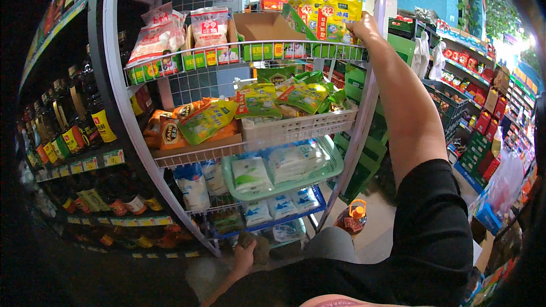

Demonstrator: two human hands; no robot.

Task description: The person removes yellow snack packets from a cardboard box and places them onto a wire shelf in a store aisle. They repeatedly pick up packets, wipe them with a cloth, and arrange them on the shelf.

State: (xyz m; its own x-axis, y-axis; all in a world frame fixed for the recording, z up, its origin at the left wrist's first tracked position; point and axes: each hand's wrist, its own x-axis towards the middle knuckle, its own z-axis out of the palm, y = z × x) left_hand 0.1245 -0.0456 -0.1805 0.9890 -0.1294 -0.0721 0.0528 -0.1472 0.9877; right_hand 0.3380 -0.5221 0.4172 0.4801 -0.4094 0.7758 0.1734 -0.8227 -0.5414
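My right hand [365, 29] reaches up to the second shelf from the top and grips the right edge of a yellow spouted pouch [337, 15]. More such pouches stand upright behind it in a green display box. An open cardboard carton [268, 27] sits just left of them, beside clear bags of white seasoning [209, 27]. Low down, my left hand [245, 256] holds a grey-brown, cloth-like bundle [257, 247]; its exact kind is too dim to tell. More yellow pouches [209, 120] lie flat on the shelf below, over orange bags.
The white wire rack [121, 106] has a white basket [298, 123], a green basket [230, 179] and a blue tray [322, 204]. Dark sauce bottles [79, 125] line the left shelves. An orange-capped bottle [357, 217] stands on the floor. Stocked shelves [469, 68] run along the right.
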